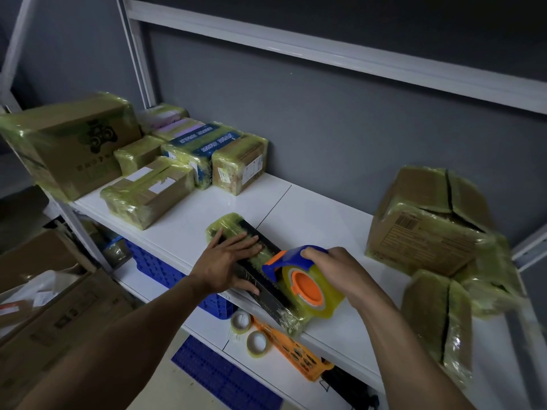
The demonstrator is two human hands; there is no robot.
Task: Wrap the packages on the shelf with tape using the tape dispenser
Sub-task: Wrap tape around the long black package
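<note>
Grey wall (325, 113) backs a white metal shelf (310, 214) where one long black box (260, 279), partly bound in yellowish clear tape, lies diagonally in the middle, its near end at the shelf's front edge. One person's two bare hands are on the job. The left hand (228, 261) lies flat on the box's far half, its fingers (251, 247) straight and spread, pressing the top, the thumb down the near side. The right hand (334, 270) grips one blue tape dispenser (296, 255) with an orange hub, its fingers (313, 252) curled over the blue hood. The dispenser's roll of clear tape (322, 294) sits against the box's right side.

At far left stand at least six tape-wrapped cardboard packages (148, 193) in a tight group; those at the back are hard to separate. The largest is a brown carton (74, 149) at the left end. At right sit three more wrapped cartons (429, 226), close together.

On the lower shelf (207, 329) are two loose rolls of clear tape (257, 344), one orange plastic basket (293, 350) and one blue plastic crate (165, 267).
</note>
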